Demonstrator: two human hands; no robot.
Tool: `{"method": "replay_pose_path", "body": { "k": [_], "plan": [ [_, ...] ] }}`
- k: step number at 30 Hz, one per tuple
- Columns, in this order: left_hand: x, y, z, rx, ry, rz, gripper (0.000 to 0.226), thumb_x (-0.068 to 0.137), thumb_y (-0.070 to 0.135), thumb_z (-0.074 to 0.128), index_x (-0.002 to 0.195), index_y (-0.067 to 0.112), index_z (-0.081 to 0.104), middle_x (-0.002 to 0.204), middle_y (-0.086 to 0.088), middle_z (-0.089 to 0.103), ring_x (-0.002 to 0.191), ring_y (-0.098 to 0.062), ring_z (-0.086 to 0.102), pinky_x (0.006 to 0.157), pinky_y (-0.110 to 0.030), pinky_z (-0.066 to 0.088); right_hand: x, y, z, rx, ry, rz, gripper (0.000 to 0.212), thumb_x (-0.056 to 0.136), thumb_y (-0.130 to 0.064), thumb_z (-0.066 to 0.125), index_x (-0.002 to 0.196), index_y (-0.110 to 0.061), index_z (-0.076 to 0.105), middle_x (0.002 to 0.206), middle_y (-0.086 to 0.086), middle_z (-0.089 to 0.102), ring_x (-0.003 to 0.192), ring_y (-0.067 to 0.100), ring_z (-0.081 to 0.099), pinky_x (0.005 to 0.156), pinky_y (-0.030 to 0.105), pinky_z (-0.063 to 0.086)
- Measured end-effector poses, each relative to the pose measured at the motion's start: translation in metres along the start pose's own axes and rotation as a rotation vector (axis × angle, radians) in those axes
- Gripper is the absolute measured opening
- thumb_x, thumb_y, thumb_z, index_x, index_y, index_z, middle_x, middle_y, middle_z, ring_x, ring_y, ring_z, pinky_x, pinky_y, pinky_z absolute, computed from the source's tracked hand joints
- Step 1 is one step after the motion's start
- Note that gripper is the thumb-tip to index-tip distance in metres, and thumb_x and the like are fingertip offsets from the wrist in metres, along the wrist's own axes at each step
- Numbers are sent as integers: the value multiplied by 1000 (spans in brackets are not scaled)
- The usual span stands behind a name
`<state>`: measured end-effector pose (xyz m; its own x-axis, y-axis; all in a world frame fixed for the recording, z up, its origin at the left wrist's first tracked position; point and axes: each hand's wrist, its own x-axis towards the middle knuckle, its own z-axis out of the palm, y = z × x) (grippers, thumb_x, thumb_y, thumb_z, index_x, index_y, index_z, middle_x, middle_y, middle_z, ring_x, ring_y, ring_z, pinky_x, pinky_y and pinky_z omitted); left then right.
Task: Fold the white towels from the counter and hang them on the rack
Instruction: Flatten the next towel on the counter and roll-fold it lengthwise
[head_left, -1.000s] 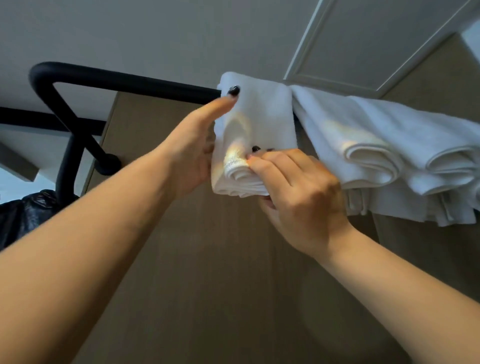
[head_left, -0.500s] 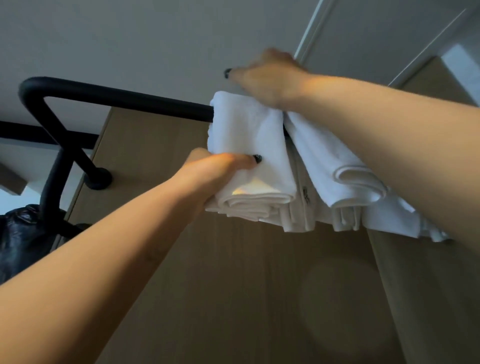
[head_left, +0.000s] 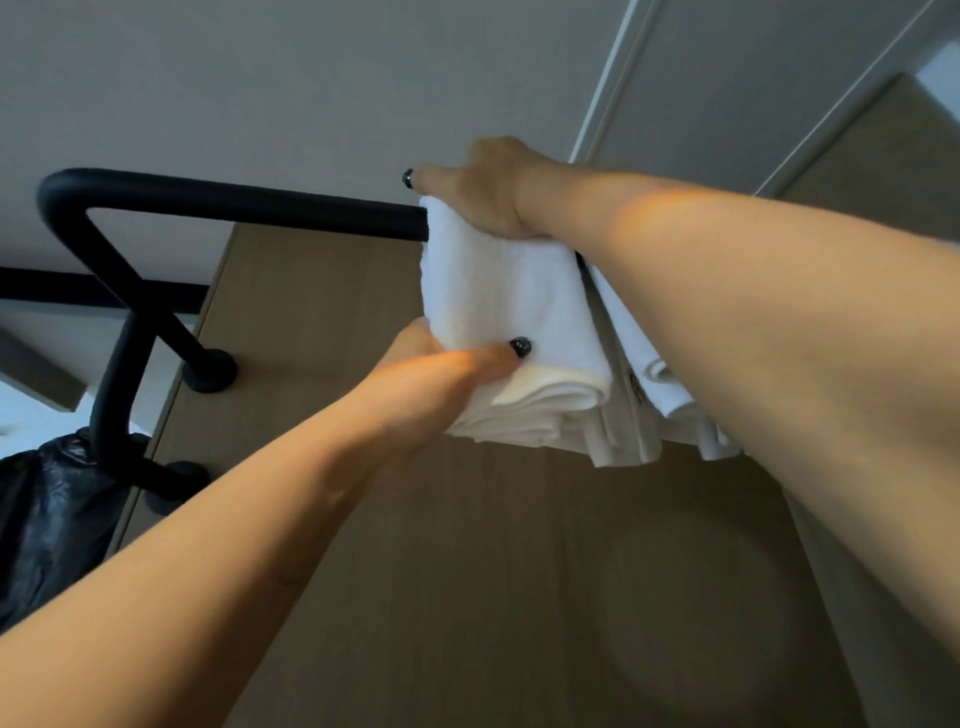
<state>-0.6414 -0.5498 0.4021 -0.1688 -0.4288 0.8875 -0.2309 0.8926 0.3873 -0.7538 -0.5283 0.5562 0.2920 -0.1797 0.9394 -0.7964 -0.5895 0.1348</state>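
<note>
View from below, looking up at a black tubular rack (head_left: 249, 203) fixed to a tan wooden panel (head_left: 467, 571), with a grey ceiling above. A folded white towel (head_left: 511, 301) hangs draped over the horizontal bar of the rack, its layered lower edge hanging free below the bar. The left hand (head_left: 441, 374) reaches up from the lower left and grips the towel's lower left portion: the thumb, with a dark-painted nail, lies across the front face of the cloth, while the remaining fingers pass behind it and are hidden. The right hand (head_left: 483, 189) rests on top of the towel where it crosses the bar; its fingers lie over the fold toward the far side, one dark nail showing at the left, and how far they curl round the cloth cannot be told from this angle. The right forearm crosses the frame from the right edge and covers much of what hangs beside the towel. Just to the right of the held towel, further white towels (head_left: 670, 395) hang on the same bar, partly hidden by that forearm. At the lower left, beside the rack's uprights, sits a black glossy bag (head_left: 47, 519).
</note>
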Motion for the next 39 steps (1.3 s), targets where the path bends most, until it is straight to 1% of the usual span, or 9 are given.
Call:
{"method": "replay_pose_path", "body": {
  "k": [3, 11, 14, 17, 21, 25, 30, 33, 39],
  "plan": [
    [-2, 3, -4, 20, -15, 31, 44, 73, 35, 69, 112, 15, 69, 101, -3, 76, 96, -20, 72, 88, -41, 57, 1, -1, 0, -7, 4, -14, 43, 91, -60, 42, 69, -23, 44, 76, -3, 48, 68, 15, 47, 57, 29, 30],
    [-12, -4, -8, 42, 31, 3, 55, 71, 46, 71, 117, 15, 64, 105, -2, 75, 94, -16, 72, 88, -41, 59, -19, -4, -4, -99, -28, 21, 58, 91, -72, 22, 82, -22, 49, 80, -1, 53, 78, 21, 54, 63, 33, 34],
    [-17, -5, -15, 76, 48, -25, 67, 69, 57, 70, 121, 16, 60, 107, 0, 73, 95, -16, 71, 88, -43, 58, -36, -8, -5, -150, -44, -1, 56, 95, -65, 24, 106, -20, 56, 108, 3, 58, 101, 27, 54, 79, 36, 39],
    [-22, -6, -20, 33, 73, -23, 70, 69, 59, 68, 124, 17, 59, 108, 2, 73, 95, -14, 71, 89, -40, 57, -57, -16, -3, -153, 15, -50, 51, 96, -52, 37, 132, -18, 51, 138, 5, 50, 127, 27, 46, 102, 39, 38],
    [-31, -5, -26, -35, 42, 9, 72, 72, 57, 69, 129, 13, 58, 114, 3, 73, 104, -12, 69, 91, -33, 54, -88, -24, -3, -200, 71, -86, 53, 98, -39, 46, 145, -16, 39, 151, 3, 39, 138, 23, 36, 111, 36, 31],
    [-44, -2, -32, -126, 88, -30, 116, 62, 74, 69, 151, 10, 31, 145, 0, 51, 130, -13, 52, 111, -40, 40, -111, -31, -1, -184, 81, -82, 58, 100, -36, 44, 151, -11, 31, 158, 4, 30, 146, 20, 25, 118, 34, 22],
    [-65, 18, -49, 16, 82, -108, 104, 70, 70, 61, 151, 11, 33, 152, -5, 43, 136, -15, 45, 114, -41, 36, -135, -43, -5, -148, 36, -50, 58, 101, -34, 41, 152, -11, 28, 160, 2, 27, 147, 16, 21, 119, 32, 19],
    [-83, 31, -60, 162, 87, -96, 85, 91, 45, 64, 157, 19, 18, 157, 1, 35, 140, -13, 38, 112, -32, 35, -149, -55, -11, -133, 5, -42, 57, 101, -33, 41, 153, -12, 27, 160, 2, 27, 147, 17, 23, 118, 35, 22],
    [-121, 50, -76, 416, 54, -135, 87, 92, 39, 63, 158, 21, 9, 160, 3, 28, 144, -13, 31, 115, -32, 30, -183, -76, -23, -80, -85, -48, 57, 101, -30, 42, 153, -13, 25, 160, 1, 26, 146, 17, 23, 117, 33, 23]
  ]
}}
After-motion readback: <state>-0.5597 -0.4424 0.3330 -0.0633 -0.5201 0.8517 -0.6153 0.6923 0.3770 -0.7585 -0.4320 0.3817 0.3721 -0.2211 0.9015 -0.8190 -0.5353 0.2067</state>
